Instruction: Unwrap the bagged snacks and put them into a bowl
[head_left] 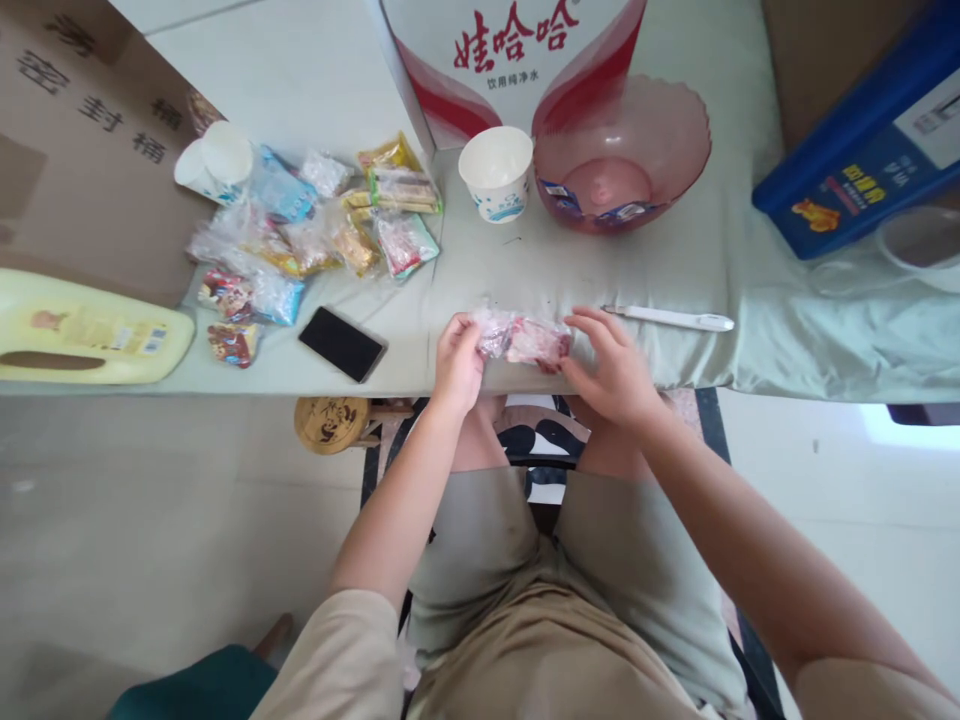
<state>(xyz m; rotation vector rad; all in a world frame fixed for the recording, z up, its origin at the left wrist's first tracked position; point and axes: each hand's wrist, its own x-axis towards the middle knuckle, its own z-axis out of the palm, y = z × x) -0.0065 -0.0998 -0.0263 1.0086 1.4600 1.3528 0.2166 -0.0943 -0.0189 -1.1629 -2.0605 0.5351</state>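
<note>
My left hand (458, 366) pinches the clear plastic end of a small see-through bag (495, 334) at the table's front edge. Lying against the bag, to its right, is a red-and-white snack packet (538, 342). My right hand (616, 372) is at the packet's right end, its thumb and fingers apart, the fingertips at or very near the packet. Whether they touch it is hard to tell. A white pen-like craft knife (671, 317) lies just beyond my right hand. Left of my left hand is a black phone (342, 344).
Several wrapped snacks (322, 235) are heaped at the left, near white paper cups (227, 152). A paper cup (497, 180) and a pink translucent bowl (679, 150) stand behind my hands. A yellow jug (161, 345), cardboard box (97, 180) and blue container (832, 205) flank the table.
</note>
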